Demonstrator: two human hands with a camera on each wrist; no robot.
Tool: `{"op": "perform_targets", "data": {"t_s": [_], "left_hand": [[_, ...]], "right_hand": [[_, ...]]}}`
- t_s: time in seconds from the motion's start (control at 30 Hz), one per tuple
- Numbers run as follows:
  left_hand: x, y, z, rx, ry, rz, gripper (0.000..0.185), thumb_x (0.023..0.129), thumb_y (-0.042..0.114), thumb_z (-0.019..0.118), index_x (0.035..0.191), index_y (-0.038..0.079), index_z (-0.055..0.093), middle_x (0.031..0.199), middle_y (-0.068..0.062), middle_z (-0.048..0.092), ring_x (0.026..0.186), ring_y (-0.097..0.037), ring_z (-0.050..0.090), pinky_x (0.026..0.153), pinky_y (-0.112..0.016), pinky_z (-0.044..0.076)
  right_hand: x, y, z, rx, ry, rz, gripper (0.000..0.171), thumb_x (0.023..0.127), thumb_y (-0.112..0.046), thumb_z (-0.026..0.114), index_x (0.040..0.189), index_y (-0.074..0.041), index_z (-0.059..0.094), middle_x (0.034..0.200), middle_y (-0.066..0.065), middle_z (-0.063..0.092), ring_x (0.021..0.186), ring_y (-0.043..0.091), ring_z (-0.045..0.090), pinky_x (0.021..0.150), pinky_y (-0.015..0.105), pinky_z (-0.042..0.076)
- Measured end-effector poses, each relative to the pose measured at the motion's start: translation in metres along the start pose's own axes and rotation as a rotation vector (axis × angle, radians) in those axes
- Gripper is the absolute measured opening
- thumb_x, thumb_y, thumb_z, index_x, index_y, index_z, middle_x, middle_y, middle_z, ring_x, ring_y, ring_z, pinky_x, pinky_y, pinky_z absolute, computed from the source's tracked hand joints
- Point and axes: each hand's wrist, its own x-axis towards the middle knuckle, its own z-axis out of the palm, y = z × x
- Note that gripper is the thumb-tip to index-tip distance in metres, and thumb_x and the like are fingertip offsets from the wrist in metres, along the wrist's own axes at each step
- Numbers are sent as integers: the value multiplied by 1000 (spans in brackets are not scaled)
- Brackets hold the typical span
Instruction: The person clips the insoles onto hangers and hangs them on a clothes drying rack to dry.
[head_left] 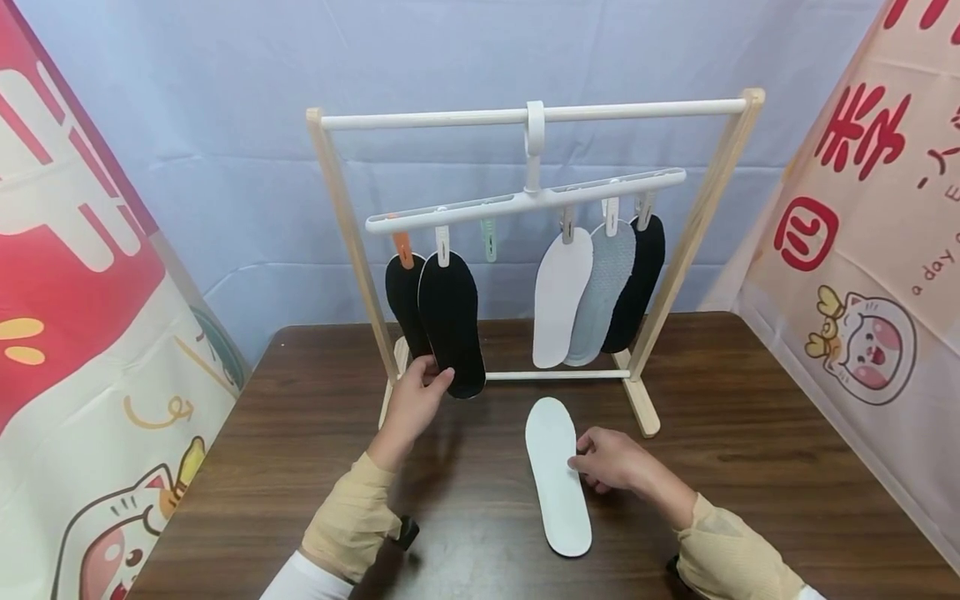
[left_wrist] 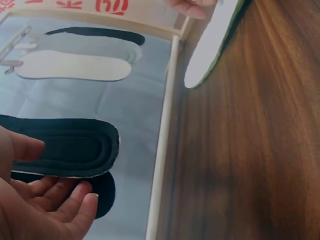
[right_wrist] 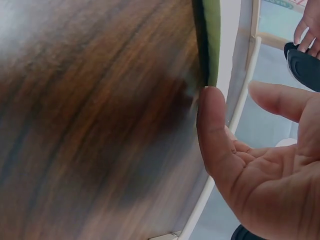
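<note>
My left hand (head_left: 417, 400) is at the lower end of the front black insole (head_left: 450, 325), which hangs from a white clip. In the left wrist view its thumb lies across the insole's face, with the relaxed fingers (left_wrist: 75, 205) along the lower edge. Another black insole (head_left: 405, 300) hangs behind, from an orange clip. A white insole (head_left: 557, 475) with a green and dark underside lies on the table. My right hand (head_left: 611, 460) is beside its right edge; in the right wrist view a fingertip touches that edge while the thumb stands apart.
A wooden rack (head_left: 697, 242) carries a tilted white clip hanger (head_left: 480, 208). At its right hang white (head_left: 562, 292), grey (head_left: 603, 292) and black (head_left: 637, 283) insoles. A green clip (head_left: 489, 240) holds nothing. Printed cloths flank the brown table (head_left: 750, 467).
</note>
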Motion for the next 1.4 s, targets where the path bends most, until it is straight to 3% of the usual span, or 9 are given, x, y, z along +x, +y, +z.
{"op": "perform_targets", "data": {"t_s": [0.57,0.73,0.87,1.0,1.13,1.4], "left_hand": [[-5,-14,1,146,-76,-49,35,100,27,63,126,3,61,119,-11,69,113,-29,65,93,-46,49],[-9,-13,1,207,-77,-55,31,98,25,64,121,5,64,115,-8,71,109,-26,67,92,-45,50],[-12,-9,1,267,-126,-66,28,98,28,64,117,8,66,112,-7,72,106,-25,67,89,-43,50],[-13,-5,2,306,-187,-79,26,97,32,64,113,12,67,109,-4,72,102,-22,66,87,-41,50],[-14,-2,2,328,-197,-59,26,96,32,63,113,13,68,107,-3,73,101,-21,67,88,-40,50],[-15,6,1,333,-206,-32,26,98,32,63,116,14,68,112,-5,72,107,-24,67,91,-43,50]], "right_hand": [[3,-2,12,-117,14,9,20,91,-16,71,99,0,63,63,8,62,54,17,61,52,31,54],[4,-5,14,-187,31,1,24,90,-24,75,80,-5,63,56,6,59,47,15,57,49,29,51],[7,-7,17,-252,39,-2,33,88,-31,78,69,-10,60,49,1,53,44,14,52,46,26,42],[9,-10,19,-306,58,-7,35,85,-32,80,68,-10,58,48,1,52,43,14,50,46,26,36],[9,-9,21,-318,76,-1,35,84,-30,81,70,-9,57,54,4,57,44,14,54,45,26,38],[13,-4,22,-235,70,6,30,82,-25,82,74,-8,59,48,0,52,45,14,55,47,26,41]]}}
